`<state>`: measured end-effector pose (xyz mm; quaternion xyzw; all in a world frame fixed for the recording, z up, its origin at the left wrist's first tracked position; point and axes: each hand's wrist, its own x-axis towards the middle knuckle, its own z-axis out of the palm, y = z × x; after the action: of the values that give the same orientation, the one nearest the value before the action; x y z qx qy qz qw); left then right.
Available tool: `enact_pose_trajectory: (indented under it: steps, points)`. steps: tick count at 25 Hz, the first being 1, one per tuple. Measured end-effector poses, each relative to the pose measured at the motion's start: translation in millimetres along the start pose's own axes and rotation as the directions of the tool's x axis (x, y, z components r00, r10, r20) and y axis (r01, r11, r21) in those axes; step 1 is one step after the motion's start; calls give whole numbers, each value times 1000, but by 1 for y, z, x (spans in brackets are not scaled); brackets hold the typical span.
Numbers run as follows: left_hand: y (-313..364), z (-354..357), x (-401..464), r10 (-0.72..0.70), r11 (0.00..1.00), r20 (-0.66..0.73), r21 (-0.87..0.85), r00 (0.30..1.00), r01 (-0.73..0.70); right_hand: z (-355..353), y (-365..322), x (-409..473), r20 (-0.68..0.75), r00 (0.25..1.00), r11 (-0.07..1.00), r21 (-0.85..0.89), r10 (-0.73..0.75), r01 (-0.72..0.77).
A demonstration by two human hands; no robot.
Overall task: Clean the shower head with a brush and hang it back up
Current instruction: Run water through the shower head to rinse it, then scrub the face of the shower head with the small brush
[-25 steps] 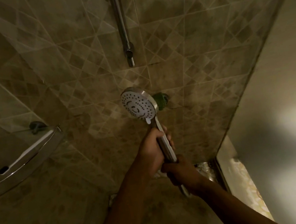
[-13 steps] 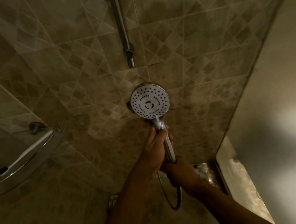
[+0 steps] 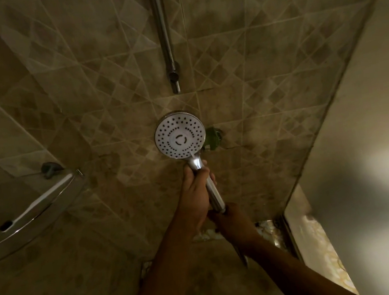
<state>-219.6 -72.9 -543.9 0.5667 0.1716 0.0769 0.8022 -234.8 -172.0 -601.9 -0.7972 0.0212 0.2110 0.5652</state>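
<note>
The shower head is round, with a white spray face full of small holes and a chrome handle, and its face points toward me. My left hand grips the upper part of the handle just below the head. My right hand grips the handle's lower end, where the hose leaves. A green wall holder shows on the tiled wall just right of the head. Whether the head touches the holder cannot be seen. No brush is in view.
A chrome pipe runs down the tiled wall above the head. A glass corner shelf with a chrome rail juts out at the left. A pale wall or door stands at the right.
The shower head has turned from facing left to facing me and shifted slightly left, so the green holder shows beside it again. Both hands have kept their grip on the handle.
</note>
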Motion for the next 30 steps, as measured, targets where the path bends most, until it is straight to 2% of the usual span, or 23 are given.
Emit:
enact_pose_trajectory:
  steps: [2, 7, 12, 16, 23, 28, 30]
  points:
    - [7, -6, 2, 52, 998, 28, 23, 998, -52, 3, 2, 1, -17, 1000, 999, -47, -19, 19]
    - [21, -26, 5, 112, 987, 67, 112, 991, -119, -7, -8, 5, -54, 999, 1000, -28, 5, -6]
    - [31, -38, 5, 106, 990, 89, 83, 990, -113, -16, -33, 17, -22, 999, 990, 139, -24, 27]
    - [51, -47, 13, 115, 991, 128, 61, 985, -123, -20, -70, 25, 3, 989, 966, 217, -145, 140]
    - [89, -64, 31, 199, 978, 228, 20, 953, -209, -28, -138, 37, 70, 918, 920, 19, -391, 390]
    - [127, -63, 60, 242, 954, 260, 111, 935, -278, -48, -210, 41, -100, 857, 862, -37, -506, 505]
    - [148, -55, 72, 259, 950, 255, 105, 932, -293, -63, -247, 46, -120, 817, 826, -75, -564, 559]
